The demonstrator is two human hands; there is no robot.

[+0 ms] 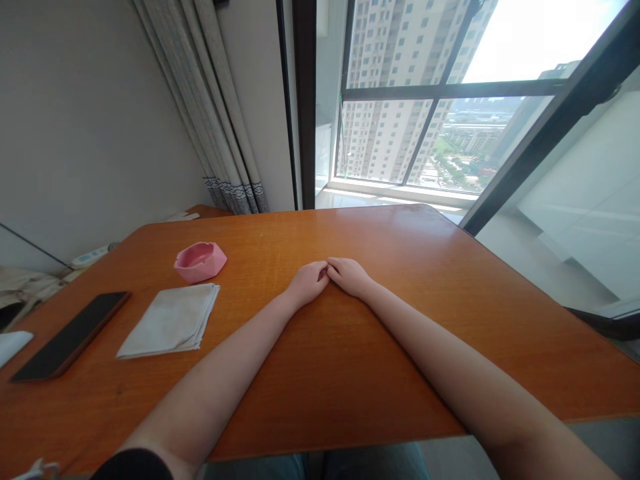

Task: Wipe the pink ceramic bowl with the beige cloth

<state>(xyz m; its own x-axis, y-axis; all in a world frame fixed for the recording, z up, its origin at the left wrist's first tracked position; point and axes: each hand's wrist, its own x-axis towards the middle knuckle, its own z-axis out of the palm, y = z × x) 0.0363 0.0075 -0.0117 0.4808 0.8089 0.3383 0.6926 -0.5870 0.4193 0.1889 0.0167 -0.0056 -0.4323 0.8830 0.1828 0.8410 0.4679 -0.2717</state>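
Both forearms reach forward over the brown wooden table [345, 380], and the hands meet near its middle. My left hand [307, 283] rests on the tabletop with its fingers curled in. Against it lies my right hand [349, 275], fingers together and bent, the fingertips touching those of the left. No object shows in either hand, though the palms face down and are hidden. To the left of my left hand lies a folded white cloth [170, 320]. Just behind the cloth stands a pink, angular ashtray-like dish [201, 262].
A long dark slab with a wooden edge [73, 337] lies on the left of the table, beside a white item [14, 345] at the frame edge. A white cable [40, 469] shows at the lower left. Beyond the table are a grey curtain [220, 120] and a window [400, 133].
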